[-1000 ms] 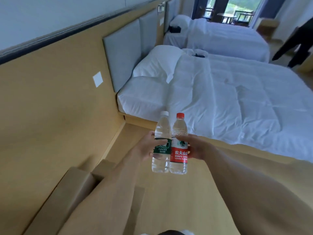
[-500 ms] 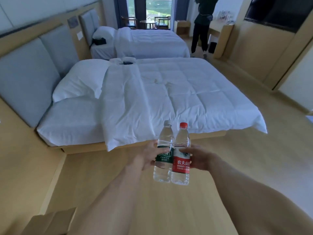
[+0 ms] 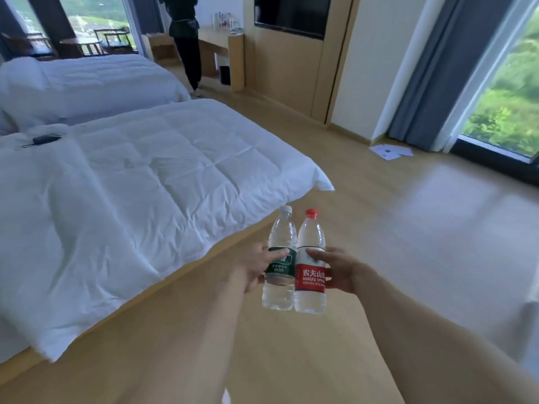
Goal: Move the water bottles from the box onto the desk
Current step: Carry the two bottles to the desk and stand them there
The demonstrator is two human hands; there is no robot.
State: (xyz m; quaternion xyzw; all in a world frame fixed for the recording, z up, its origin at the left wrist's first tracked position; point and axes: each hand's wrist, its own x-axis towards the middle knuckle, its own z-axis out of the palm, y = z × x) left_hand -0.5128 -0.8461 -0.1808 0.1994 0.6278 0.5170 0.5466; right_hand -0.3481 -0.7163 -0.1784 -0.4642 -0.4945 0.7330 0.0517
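Green-labelled bottle (image 3: 279, 265) gripped by left hand (image 3: 256, 265), red-labelled bottle (image 3: 310, 271) apparently by right hand (image 3: 341, 269).

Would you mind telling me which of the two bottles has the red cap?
The red-label bottle, gripped by the right hand; the green-label bottle beside it has a white cap.

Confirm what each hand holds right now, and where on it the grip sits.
Left hand grips the green-label bottle at its label band, mid-body. Right hand grips the red-label bottle at the same height. Both bottles are upright, side by side.
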